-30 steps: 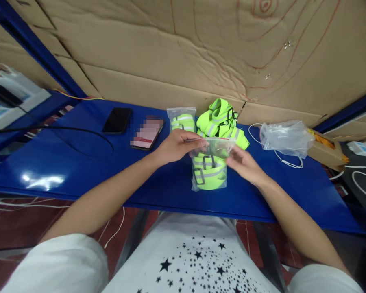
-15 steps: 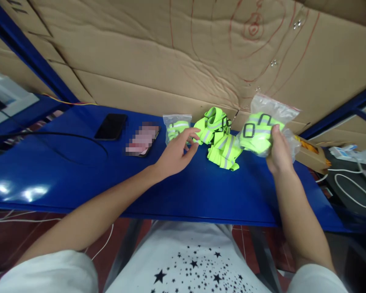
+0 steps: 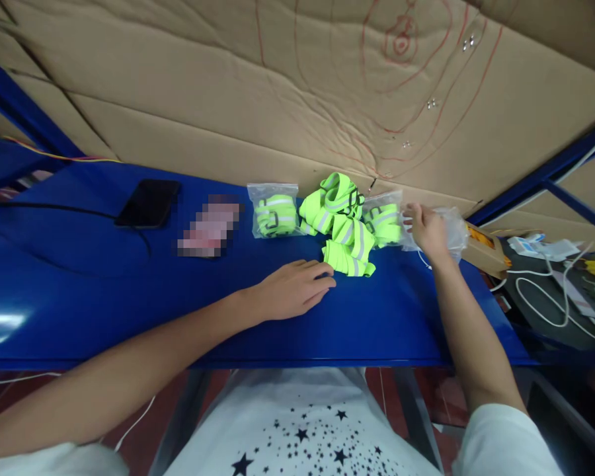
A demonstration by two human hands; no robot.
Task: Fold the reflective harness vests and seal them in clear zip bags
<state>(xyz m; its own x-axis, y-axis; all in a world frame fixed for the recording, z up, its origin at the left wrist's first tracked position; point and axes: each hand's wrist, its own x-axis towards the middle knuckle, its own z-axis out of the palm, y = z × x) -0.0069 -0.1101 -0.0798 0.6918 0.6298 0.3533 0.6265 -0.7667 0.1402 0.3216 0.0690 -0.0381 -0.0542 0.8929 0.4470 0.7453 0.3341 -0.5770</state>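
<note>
My left hand (image 3: 297, 289) hovers or rests low over the blue table, fingers loosely apart, its tips beside the lower end of the loose neon-yellow reflective straps (image 3: 347, 231). My right hand (image 3: 428, 230) has its fingers spread above clear plastic bags (image 3: 453, 231) at the right and holds nothing. A bagged strap bundle (image 3: 384, 223) lies between the loose straps and my right hand. Another bagged bundle (image 3: 276, 215) with a black buckle sits left of the loose straps.
On the blue table (image 3: 79, 297) lie a black phone (image 3: 147, 203) and a blurred-out phone-like item (image 3: 211, 228). A cardboard box (image 3: 488, 254) stands at the right end, near white cables. Cardboard panels (image 3: 178, 79) rise behind.
My right hand has let go of the bagged bundle, which now lies beside the loose straps. My left hand has moved down, away from the left bag. The view has shifted slightly.
</note>
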